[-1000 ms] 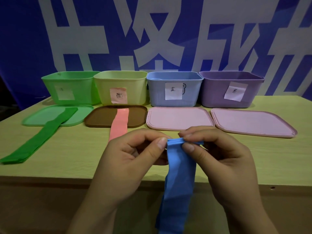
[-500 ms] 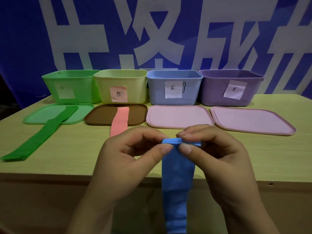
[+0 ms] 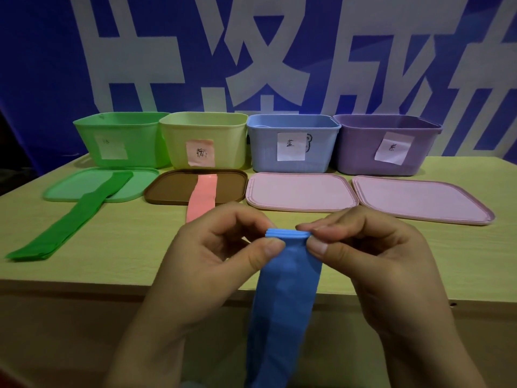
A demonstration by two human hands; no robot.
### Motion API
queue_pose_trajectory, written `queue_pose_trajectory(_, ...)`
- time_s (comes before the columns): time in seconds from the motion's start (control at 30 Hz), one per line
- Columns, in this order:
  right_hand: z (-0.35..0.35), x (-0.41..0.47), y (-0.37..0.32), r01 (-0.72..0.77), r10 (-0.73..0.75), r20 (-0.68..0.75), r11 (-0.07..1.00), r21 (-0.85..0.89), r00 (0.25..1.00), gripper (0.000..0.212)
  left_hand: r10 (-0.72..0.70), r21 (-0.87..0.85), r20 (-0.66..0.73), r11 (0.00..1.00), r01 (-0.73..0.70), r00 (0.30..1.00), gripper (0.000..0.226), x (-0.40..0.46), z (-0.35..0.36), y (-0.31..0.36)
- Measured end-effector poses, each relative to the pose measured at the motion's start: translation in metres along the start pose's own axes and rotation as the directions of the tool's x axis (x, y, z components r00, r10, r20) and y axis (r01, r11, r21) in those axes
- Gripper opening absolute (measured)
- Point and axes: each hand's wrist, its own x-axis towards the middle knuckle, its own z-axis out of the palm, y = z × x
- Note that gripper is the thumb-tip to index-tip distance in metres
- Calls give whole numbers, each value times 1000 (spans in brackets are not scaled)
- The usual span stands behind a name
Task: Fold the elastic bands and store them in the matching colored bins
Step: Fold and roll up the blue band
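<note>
Head view: left hand point(image 3: 212, 264) and right hand point(image 3: 372, 259) are pinching the blue band point(image 3: 288, 278) at six o'clock; keeping edges aligned is mattering.

Dim, bluish light falls evenly from above, leaving soft shadows under the left hand point(image 3: 212, 264) and right hand point(image 3: 372, 264). Both are slightly soft, the bins beyond them sharper. Wide-angle bending curves the table point(image 3: 419, 259) edge outward.

Blue band point(image 3: 285, 298), green band point(image 3: 70, 228), pink band point(image 3: 202, 198) (all plain).
</note>
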Motion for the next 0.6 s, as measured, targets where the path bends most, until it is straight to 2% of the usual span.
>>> queue_pose_trajectory(0.07,1,0,2,7,-7,2,1000,-6,1000,25,-29,-9,78,999,30,997,21,1,-2,1)
queue_pose_trajectory(0.13,1,0,4,6,-6,20,999,-43,1000,24,2,52,90,999,-7,996,23,1,-4,1)
queue_pose_trajectory(0.3,-7,0,2,57,-13,129,936,-346,992,36,166,239,38,956,-170,985,18,3,-3,-2)
queue_pose_trajectory(0.37,-10,0,1,133,-58,171,874,-467,984,28,209,266,40,941,-212,977,21,3,-3,-1)
queue_pose_trajectory(0.47,-11,-2,1,184,-102,202,877,-444,974,21,213,240,42,946,-217,976,25,4,-3,0)
queue_pose_trajectory(0.6,-8,-3,3,222,-164,179,895,-386,970,22,92,54,18,994,-93,996,26,3,0,-1)
